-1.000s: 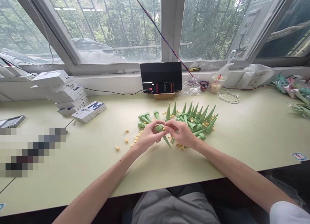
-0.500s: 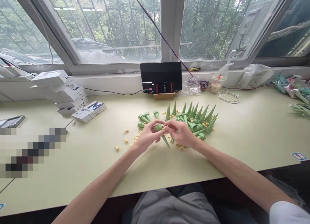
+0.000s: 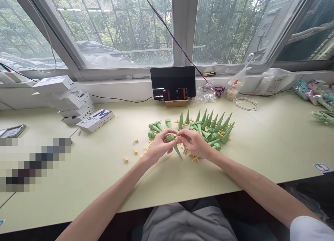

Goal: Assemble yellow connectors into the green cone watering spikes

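My left hand is closed around a green plastic watering spike, whose ribbed cap faces up-left and whose pointed tip slants down to the right. Against its side, my right hand pinches a small yellow plastic valve, partly hidden by the fingertips. Right behind that hand spreads a pile of green spikes, some upright and some lying, with yellow pieces among them. Several more spikes lie beyond my left hand. Loose yellow pieces are scattered to its left.
A phone leans on a dark tablet at the back. White boxes are stacked at left. A bagged cup, a coiled white cable and wrapped goods stand at right. The table's front edge runs near my lap.
The held spike has turned slightly, its tip shifting a little to the left. Both hands stay nearly in place with the same grip.
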`<action>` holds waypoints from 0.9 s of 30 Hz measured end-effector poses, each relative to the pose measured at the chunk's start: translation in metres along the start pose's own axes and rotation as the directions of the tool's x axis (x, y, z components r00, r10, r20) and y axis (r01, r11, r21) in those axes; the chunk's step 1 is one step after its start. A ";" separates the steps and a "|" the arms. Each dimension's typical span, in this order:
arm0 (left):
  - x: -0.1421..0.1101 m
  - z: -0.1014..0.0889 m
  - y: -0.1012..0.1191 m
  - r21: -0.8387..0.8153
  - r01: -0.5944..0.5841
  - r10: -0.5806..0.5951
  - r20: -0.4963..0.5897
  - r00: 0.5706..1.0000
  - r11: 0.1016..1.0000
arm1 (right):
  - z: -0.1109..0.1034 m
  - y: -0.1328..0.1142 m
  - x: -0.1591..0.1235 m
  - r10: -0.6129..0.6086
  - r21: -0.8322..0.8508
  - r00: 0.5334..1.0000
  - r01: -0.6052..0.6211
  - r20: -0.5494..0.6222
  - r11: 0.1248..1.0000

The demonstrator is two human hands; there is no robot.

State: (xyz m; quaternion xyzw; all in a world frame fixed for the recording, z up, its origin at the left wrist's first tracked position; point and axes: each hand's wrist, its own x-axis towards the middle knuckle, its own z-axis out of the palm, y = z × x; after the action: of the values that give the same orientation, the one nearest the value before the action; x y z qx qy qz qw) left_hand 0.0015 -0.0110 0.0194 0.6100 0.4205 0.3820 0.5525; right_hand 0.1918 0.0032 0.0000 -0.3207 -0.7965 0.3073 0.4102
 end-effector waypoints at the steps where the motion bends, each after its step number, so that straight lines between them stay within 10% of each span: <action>1: 0.000 0.000 0.000 -0.001 -0.002 0.002 0.004 1.000 1.000 | 0.000 0.000 0.000 0.002 0.000 1.000 -0.002 0.002 1.000; 27: -0.001 0.002 0.000 0.060 -0.005 0.004 0.006 1.000 0.998 | 0.000 0.003 0.000 0.014 -0.055 1.000 -0.012 0.026 0.998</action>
State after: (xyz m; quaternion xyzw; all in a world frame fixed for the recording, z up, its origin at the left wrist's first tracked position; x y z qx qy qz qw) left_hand 0.0029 -0.0123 0.0193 0.6283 0.4289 0.3687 0.5342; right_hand 0.1927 0.0050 -0.0026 -0.3328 -0.8080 0.2922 0.3886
